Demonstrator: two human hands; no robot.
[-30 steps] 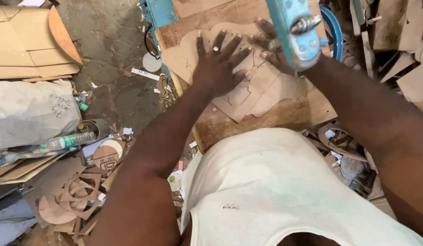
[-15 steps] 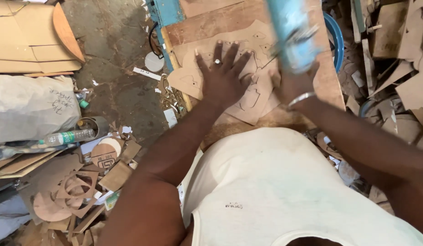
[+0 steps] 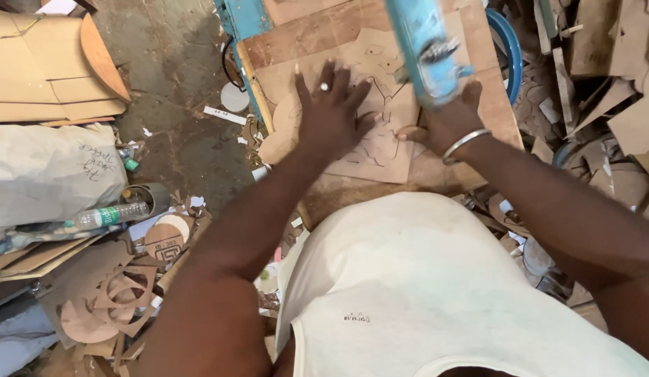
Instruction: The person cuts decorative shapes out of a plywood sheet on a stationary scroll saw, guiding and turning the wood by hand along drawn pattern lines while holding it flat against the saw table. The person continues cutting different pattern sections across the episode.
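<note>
A thin tan board (image 3: 380, 150) with pencilled outlines and cut edges lies flat on the wooden work table (image 3: 296, 35). My left hand (image 3: 329, 108) presses flat on it, fingers spread, a ring on one finger. My right hand (image 3: 447, 119), with a metal bangle at the wrist, rests on the board's right part, fingers partly hidden behind a blue machine arm (image 3: 426, 49) that hangs over the board. Whether the right hand grips anything is hidden.
Cardboard and board offcuts (image 3: 108, 300) litter the floor at lower left, with a plastic bottle (image 3: 108, 215) and a grey sack (image 3: 48, 171). Folded boards (image 3: 45, 70) lie at upper left. More scraps (image 3: 604, 84) pile up on the right beside a blue ring (image 3: 509, 52).
My right hand has drawn down from beside the machine arm onto the board's right part. The left hand stays pressed flat. The view has tilted slightly.
</note>
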